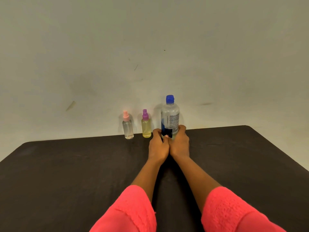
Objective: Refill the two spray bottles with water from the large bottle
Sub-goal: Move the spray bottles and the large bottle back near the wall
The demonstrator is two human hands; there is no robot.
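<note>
A large clear water bottle [170,115] with a blue cap stands upright at the far edge of the black table [66,173]. My left hand [158,144] and my right hand [179,142] both grip its lower part, one on each side, thumbs touching in front. To its left stands a yellow spray bottle [146,127] with a purple nozzle. Further left is a clear spray bottle [127,128] with a pink nozzle. Both spray bottles are upright with their tops on. The base of the large bottle is hidden behind my hands.
A pale wall [150,47] rises directly behind the bottles. The table's rounded far corners lie at the left and right. My pink sleeves [234,211] fill the lower part of the view.
</note>
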